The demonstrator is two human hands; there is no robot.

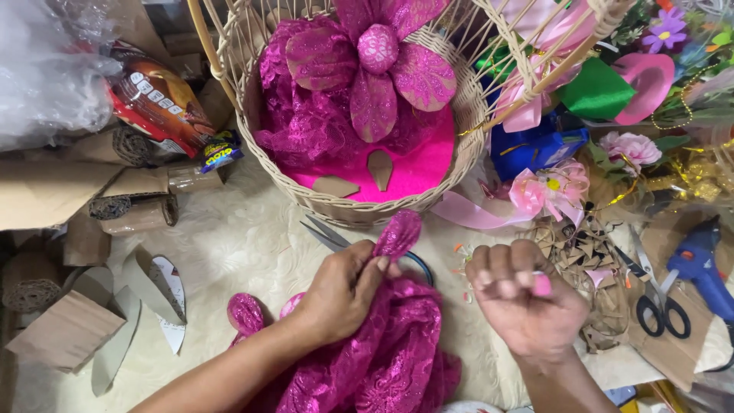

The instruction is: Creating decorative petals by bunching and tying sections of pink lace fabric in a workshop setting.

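Landmark: basket (468,122)
Cloth (382,359): lying just below the basket, its petal (397,234) pointing up toward it
Left hand (342,291): closing on the petal, nearer
Right hand (524,294): clenching beside, pinching something pink

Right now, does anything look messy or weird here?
Small paper scraps lie scattered on the white furry cover between the hands, and a pair of scissors lies half tucked under the basket. Nothing looks broken or spilled.

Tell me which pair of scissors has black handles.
The scissors at the right, lying on brown cardboard beside the blue glue gun. The other scissors, near the wicker basket, show only grey blades and a blue handle loop.
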